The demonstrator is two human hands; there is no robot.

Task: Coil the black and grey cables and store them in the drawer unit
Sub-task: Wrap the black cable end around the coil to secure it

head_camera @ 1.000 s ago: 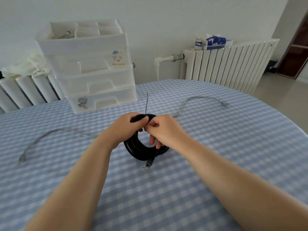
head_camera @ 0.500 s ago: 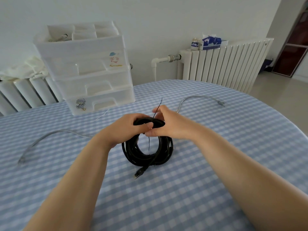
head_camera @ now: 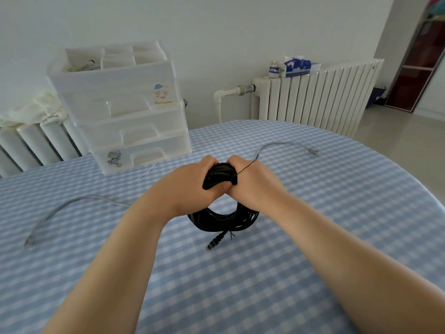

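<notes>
The coiled black cable [head_camera: 222,219] stands upright on the checked tablecloth, its plug [head_camera: 213,244] hanging toward me. My left hand [head_camera: 190,186] and my right hand [head_camera: 250,184] both grip the top of the coil, side by side. A thin black tie wire [head_camera: 248,165] crosses my right hand. The grey cable [head_camera: 72,203] lies loose on the table, running from the left behind my arms to its other plug [head_camera: 313,151] at the right. The white plastic drawer unit [head_camera: 125,109] stands at the back left, all drawers closed.
A radiator [head_camera: 313,97] with a tissue pack [head_camera: 297,66] and a small jar stands behind the table at the right. Another radiator with cloth on it is at the far left. The table edge curves away on the right.
Both hands have closed tighter round the top of the black coil and lifted it more upright. The tie wire now lies across my right hand instead of sticking up.
</notes>
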